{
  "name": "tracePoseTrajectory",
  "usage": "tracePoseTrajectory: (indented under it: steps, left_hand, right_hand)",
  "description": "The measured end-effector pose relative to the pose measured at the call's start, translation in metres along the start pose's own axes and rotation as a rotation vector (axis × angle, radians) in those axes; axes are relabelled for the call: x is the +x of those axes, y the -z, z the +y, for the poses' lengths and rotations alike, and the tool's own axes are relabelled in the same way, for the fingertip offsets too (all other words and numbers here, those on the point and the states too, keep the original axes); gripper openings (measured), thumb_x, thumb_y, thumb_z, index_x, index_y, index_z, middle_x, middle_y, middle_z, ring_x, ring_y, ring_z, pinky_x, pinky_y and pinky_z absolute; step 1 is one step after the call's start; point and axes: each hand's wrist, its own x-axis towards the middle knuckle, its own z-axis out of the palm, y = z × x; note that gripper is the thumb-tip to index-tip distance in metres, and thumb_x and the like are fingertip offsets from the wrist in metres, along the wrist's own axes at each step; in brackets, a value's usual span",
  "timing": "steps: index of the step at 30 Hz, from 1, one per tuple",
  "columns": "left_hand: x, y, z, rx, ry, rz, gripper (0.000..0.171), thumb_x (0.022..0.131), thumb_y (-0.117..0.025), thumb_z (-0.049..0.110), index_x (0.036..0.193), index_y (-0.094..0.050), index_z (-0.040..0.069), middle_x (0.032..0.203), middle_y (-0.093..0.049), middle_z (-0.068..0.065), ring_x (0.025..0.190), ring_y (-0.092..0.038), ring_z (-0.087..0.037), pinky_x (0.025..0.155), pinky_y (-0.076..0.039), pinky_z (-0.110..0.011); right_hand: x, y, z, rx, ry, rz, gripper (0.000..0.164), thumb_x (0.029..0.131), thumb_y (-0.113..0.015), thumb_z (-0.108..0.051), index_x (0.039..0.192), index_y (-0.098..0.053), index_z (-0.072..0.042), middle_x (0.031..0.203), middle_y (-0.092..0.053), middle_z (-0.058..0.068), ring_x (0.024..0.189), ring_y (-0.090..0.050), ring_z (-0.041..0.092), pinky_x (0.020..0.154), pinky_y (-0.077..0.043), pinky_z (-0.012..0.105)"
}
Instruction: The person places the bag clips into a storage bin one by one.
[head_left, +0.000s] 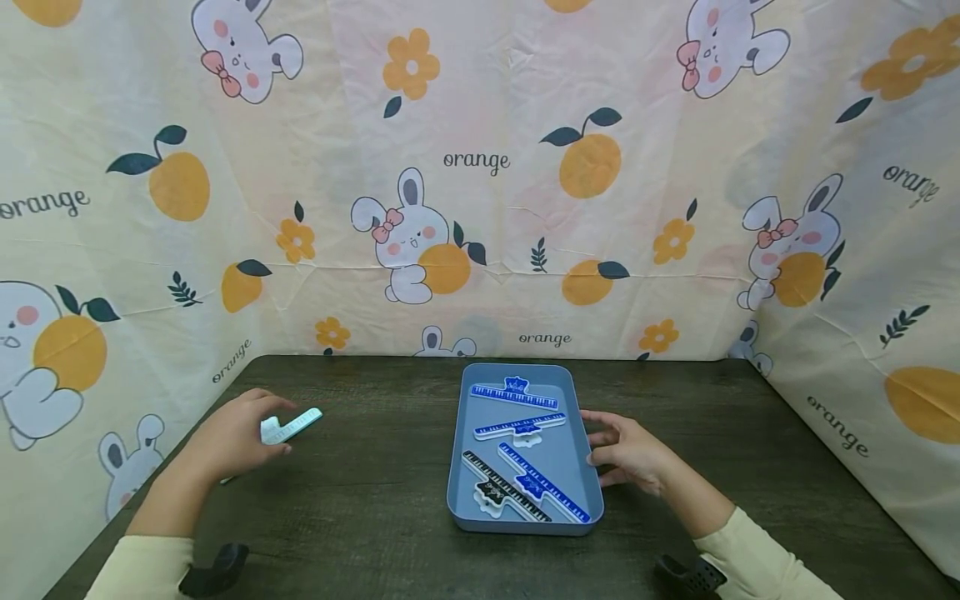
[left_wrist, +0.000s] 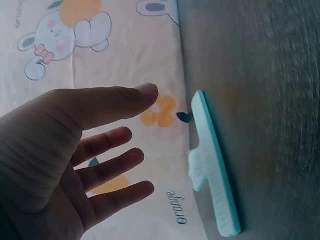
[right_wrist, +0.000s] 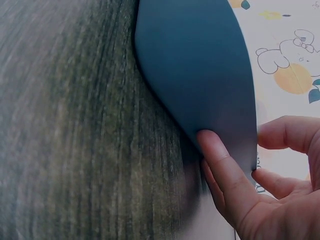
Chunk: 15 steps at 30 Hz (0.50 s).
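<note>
My left hand (head_left: pixel 238 435) hovers over the left part of the table beside a mint ruler-shaped clip (head_left: pixel 300 425). In the left wrist view that clip (left_wrist: pixel 215 165) lies apart from the spread fingers (left_wrist: pixel 112 192), and nothing is held. My right hand (head_left: pixel 633 454) touches the right side of a blue-grey tray (head_left: pixel 525 527). Its fingers (right_wrist: pixel 225 167) rest against the tray's outer wall (right_wrist: pixel 195 65) in the right wrist view. Inside the tray lie several ruler-shaped clips with star-shaped handles: blue ones (head_left: pixel 513 398) and a black one (head_left: pixel 506 486).
The tray stands on a dark wood-grain table (head_left: pixel 375 500). A printed cloth (head_left: pixel 495 208) with rabbits and oranges hangs along the back and both sides. A small pale edge (head_left: pixel 227 480) shows beneath the left hand; what it belongs to is hidden.
</note>
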Motion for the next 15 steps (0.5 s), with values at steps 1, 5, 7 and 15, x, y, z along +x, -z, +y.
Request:
tracePoseTrajectory:
  steps: [1,5,7,15]
  left_hand:
    - [0.0,-0.001,-0.002,-0.002,0.003,-0.002,0.05,0.065,-0.088,0.016,0.109,-0.069,0.001,0.108,-0.063,-0.019,0.096,-0.061,-0.039,0.077,-0.05,-0.055]
    - [0.001,-0.004,-0.01,-0.014,0.018,-0.023,0.05,0.065,-0.088,0.014,0.109,-0.069,0.0,0.109,-0.062,-0.021,0.096,-0.06,-0.041,0.078,-0.049,-0.056]
    - [0.002,-0.006,-0.014,-0.023,0.032,-0.039,0.049,0.065,-0.087,0.012,0.109,-0.069,0.0,0.11,-0.061,-0.023,0.098,-0.059,-0.043,0.079,-0.048,-0.057]
    - [0.008,-0.01,-0.023,-0.076,0.097,-0.139,0.053,0.062,-0.081,-0.004,0.113,-0.067,-0.003,0.118,-0.055,-0.031,0.107,-0.053,-0.05,0.082,-0.047,-0.06]
  right_hand:
    - [0.0,0.0,0.0,0.0,0.0,0.0,0.077,0.082,-0.061,0.01,0.15,-0.025,0.003,0.126,-0.054,0.033,0.094,-0.066,0.034,0.071,-0.056,0.052]
    - [0.0,0.0,0.0,-0.003,-0.006,0.009,0.077,0.082,-0.061,0.011,0.15,-0.026,0.003,0.125,-0.056,0.032,0.094,-0.066,0.034,0.07,-0.056,0.052]
    - [0.0,0.0,0.0,-0.005,-0.01,0.016,0.077,0.082,-0.061,0.011,0.15,-0.027,0.002,0.124,-0.056,0.031,0.093,-0.066,0.034,0.07,-0.056,0.051]
    - [0.0,0.0,0.001,-0.003,-0.013,0.021,0.077,0.082,-0.061,0.011,0.15,-0.027,0.002,0.124,-0.056,0.031,0.093,-0.066,0.034,0.07,-0.056,0.051]
